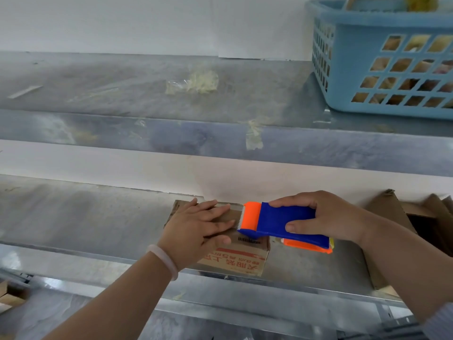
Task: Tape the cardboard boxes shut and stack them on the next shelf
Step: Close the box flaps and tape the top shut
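Box [235, 256] under left hand [196, 229] — dispenser [284, 224] beside

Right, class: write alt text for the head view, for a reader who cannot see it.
A left hand presses flat on a cardboard box on a metal shelf while the right hand holds a blue-and-orange tape dispenser at its top.

Grey metal shelves [122, 94] stand against a white wall [147, 20], a blue basket [382, 69] on the upper one.
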